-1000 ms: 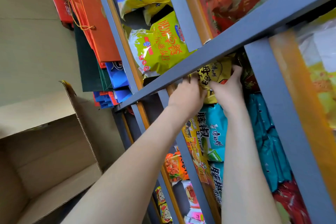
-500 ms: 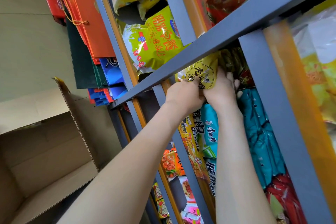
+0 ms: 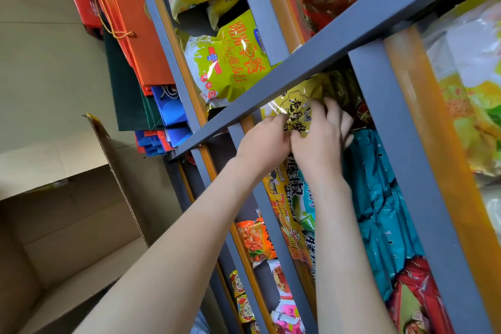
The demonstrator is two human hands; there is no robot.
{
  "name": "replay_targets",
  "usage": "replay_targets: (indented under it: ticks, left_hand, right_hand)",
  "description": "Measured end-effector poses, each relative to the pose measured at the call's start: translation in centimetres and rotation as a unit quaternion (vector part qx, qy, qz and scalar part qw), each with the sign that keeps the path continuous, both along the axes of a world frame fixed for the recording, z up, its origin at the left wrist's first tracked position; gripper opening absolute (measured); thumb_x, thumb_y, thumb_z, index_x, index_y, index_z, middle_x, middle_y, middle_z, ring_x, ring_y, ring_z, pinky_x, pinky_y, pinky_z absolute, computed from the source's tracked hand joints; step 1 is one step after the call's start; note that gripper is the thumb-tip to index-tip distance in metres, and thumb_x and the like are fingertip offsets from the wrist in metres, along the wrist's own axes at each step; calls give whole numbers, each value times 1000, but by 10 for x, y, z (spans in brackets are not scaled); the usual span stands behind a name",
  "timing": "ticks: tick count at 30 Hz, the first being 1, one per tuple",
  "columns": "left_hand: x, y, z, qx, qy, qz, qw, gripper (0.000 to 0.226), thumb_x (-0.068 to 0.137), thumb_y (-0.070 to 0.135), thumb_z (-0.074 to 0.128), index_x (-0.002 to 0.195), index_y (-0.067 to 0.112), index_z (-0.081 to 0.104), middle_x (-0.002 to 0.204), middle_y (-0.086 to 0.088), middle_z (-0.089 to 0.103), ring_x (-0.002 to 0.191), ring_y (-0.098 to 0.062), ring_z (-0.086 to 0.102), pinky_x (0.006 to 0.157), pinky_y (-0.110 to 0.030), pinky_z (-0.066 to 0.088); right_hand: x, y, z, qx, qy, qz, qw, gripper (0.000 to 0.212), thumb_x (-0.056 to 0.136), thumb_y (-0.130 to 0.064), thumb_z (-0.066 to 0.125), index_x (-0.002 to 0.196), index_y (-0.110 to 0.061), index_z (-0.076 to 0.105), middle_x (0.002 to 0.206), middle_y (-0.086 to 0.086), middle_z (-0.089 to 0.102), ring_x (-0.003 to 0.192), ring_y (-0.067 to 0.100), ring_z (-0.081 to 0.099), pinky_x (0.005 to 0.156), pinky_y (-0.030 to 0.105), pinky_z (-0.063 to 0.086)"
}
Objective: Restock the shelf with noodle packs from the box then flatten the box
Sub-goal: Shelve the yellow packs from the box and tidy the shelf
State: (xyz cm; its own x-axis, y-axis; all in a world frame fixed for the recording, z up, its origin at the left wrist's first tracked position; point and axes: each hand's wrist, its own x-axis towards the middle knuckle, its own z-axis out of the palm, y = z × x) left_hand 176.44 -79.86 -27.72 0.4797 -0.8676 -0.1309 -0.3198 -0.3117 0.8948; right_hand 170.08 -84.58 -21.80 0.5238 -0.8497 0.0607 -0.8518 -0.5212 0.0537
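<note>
Both hands, left hand and right hand, are gripping a crinkly yellow plastic noodle pack with closed fingers, pressing it into the grey metal shelf at one o'clock.

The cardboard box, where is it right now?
In the head view the open cardboard box sits at lower left on the floor beside the grey shelf frame, below the hanging paper bags, away from both hands.

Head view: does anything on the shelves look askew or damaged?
Nothing damaged. Only the yellow noodle pack looks crumpled and tilted, gripped by both hands, left and right, under the grey shelf beam.
</note>
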Motion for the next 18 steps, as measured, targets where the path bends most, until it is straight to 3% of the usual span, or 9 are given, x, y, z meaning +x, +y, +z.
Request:
replay_targets:
  ticks: [8, 11, 18]
  left_hand:
    - [1, 71, -22, -41, 18, 100, 994, 33, 94, 16, 48, 125, 17, 56, 122, 1, 60, 111, -14, 56, 89, -27, 45]
    - [6, 112, -46, -24, 31, 168, 985, 26, 94, 19, 50, 119, 17, 60, 114, 3, 64, 104, -12, 59, 88, -31, 50]
    - [22, 218, -151, 166, 60, 294, 939, 24, 98, 21, 46, 117, 16, 58, 110, -1, 65, 100, -15, 62, 87, -33, 52]
  right_hand:
    - [5, 69, -27, 11, -98, 105, 990, 52, 78, -9, 66, 128, -16, 54, 138, 4, 47, 121, 18, 26, 97, 40, 29]
    - [12, 100, -50, 39, -135, 159, 977, 51, 76, -5, 66, 126, -12, 56, 129, 6, 54, 115, 19, 33, 97, 35, 30]
    - [35, 168, -155, 223, -84, 236, 942, 45, 83, -9, 62, 127, -13, 54, 122, 5, 58, 112, 22, 47, 97, 34, 39]
